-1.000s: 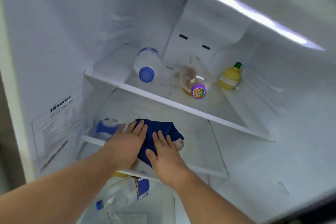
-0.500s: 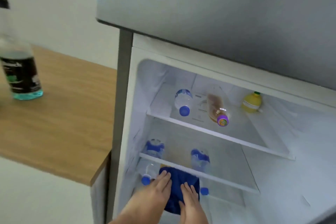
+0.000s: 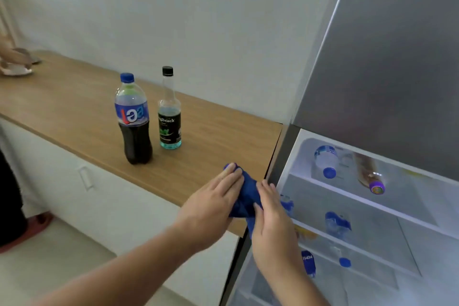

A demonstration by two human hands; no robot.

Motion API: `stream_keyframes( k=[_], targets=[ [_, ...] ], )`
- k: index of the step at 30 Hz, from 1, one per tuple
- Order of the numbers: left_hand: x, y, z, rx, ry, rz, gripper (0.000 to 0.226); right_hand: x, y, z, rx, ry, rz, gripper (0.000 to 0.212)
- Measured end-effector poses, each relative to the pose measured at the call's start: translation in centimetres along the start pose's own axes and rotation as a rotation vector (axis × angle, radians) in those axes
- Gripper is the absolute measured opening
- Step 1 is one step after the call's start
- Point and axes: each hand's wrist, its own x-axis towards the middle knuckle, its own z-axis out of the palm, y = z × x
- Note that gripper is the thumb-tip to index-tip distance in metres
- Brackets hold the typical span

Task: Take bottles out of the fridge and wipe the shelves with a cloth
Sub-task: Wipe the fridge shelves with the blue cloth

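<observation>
Both hands hold a bunched dark blue cloth [image 3: 244,194] over the right end of the wooden counter [image 3: 74,107], just outside the open fridge [image 3: 372,206]. My left hand [image 3: 213,204] lies on the cloth's left side and my right hand [image 3: 270,218] grips its right side. A dark cola bottle [image 3: 134,119] and a clear bottle with a black label [image 3: 169,109] stand on the counter. On the fridge's top shelf [image 3: 347,194] lie a water bottle [image 3: 325,160] and an amber bottle with a purple cap [image 3: 370,174]. More blue-labelled bottles [image 3: 337,223] lie on lower shelves.
The grey upper fridge door [image 3: 385,57] hangs above the open compartment. White cabinet fronts [image 3: 87,176] run under the counter. Wooden dishes [image 3: 15,62] sit at the counter's far left. A dark-clothed person's edge with a red slipper [image 3: 22,228] is at the left.
Both hands pulled the blue cloth out of the fridge's lower shelf and carried it left over the counter. The view swung left, bringing the counter and its two bottles into sight.
</observation>
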Motion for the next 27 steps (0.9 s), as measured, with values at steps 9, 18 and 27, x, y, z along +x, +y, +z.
stream_keyframes(
  k=[9,18,27],
  targets=[
    [-1.0,-10.0,4.9,0.017,-0.66,-0.175,0.087,6.1,1.0,7.7,-0.295,-0.606,0.207,0.074],
    [-0.4,-11.7,4.9,0.1,-0.755,-0.303,0.105,7.3,1.7,8.3,-0.432,-0.747,0.195,0.074],
    [-2.8,-6.3,0.9,-0.129,-0.532,-0.064,0.122,-0.2,-2.9,0.5,-0.311,-0.291,0.004,0.059]
  ],
)
